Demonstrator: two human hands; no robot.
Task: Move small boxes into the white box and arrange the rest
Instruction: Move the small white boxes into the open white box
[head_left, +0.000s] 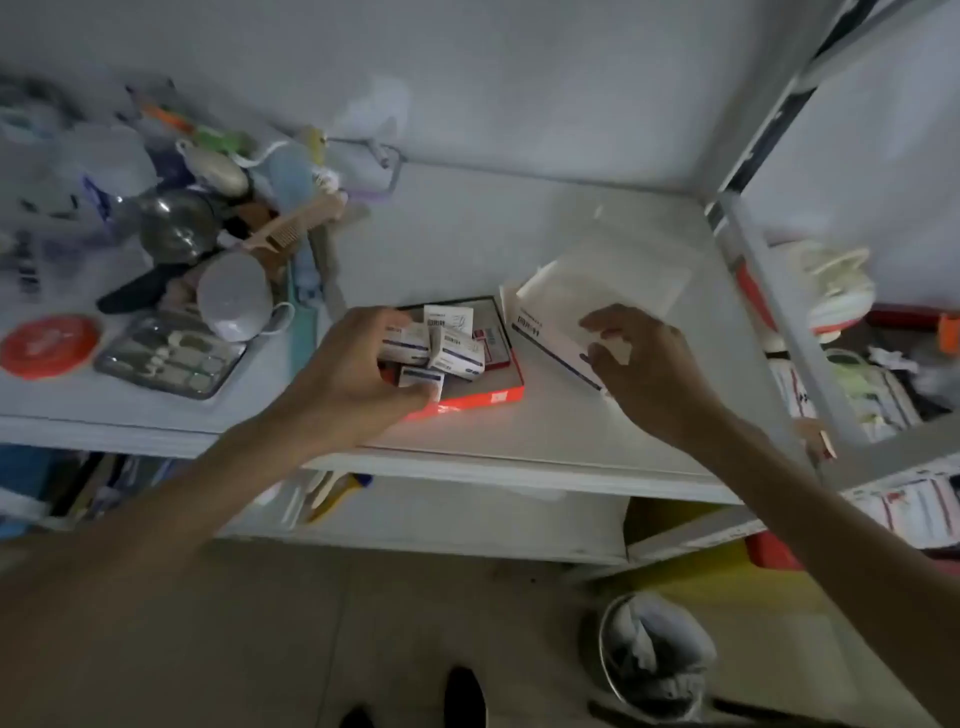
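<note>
Head view, looking down past two bare forearms toward a white shelf (545, 415). Nearest, below both hands on the floor: a round bin (652, 657) lined with a grey bag, under the right forearm, and dark shoe tips at the bottom edge. Left hand (358, 364) curled over the near-left part of a shallow red-edged tray (483, 397), fingers closed around one small box (422, 378) at the tray's front, thumb side hidden. Just beyond and right of that hand, more small white-and-blue boxes (457, 348) heaped loosely inside the tray, some tilted, touching one another. Right hand (644, 364) to the right of the tray, fingers pinched on the near edge of the white box (556, 325), tilted, its blue-striped side facing the tray; cannot tell whether its far end rests on the shelf. Beyond the right hand, a clear plastic sheet or bag (639, 280) lying flat on the shelf. Left of the left hand, well apart: a clear case (171, 358) of small tools, a red round lid (49, 345), an upturned white cup (236, 296). Farther back on that side, a blurred clutter with a metal ladle (176, 223) and a beige comb (285, 234). Far right of the right hand, a second rack with a white and orange shoe (836, 291).
</note>
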